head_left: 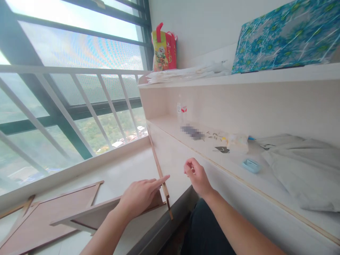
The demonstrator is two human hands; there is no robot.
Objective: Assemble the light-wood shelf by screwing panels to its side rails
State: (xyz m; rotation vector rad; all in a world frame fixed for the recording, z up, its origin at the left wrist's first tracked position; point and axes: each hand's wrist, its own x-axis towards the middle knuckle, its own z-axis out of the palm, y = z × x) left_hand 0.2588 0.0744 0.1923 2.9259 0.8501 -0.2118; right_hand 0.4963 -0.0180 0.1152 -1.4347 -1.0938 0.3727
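Note:
My left hand lies over the top edge of a wooden frame with a panel in it, which stands tilted on the white window ledge. Its index finger stretches out across a long, thin wooden strip at the frame's right end, and the other fingers bend down around the frame there; the thumb is hidden. Just right of the strip, my right hand hangs in the air with curled fingers and the thumb drawn in. Whatever its fingertips may hold is too small to make out.
Another framed panel lies at left on the ledge. Along the right shelf are a plastic bottle, small metal parts, a dark flat piece, a blue dish and grey cloth. A railing guards the window.

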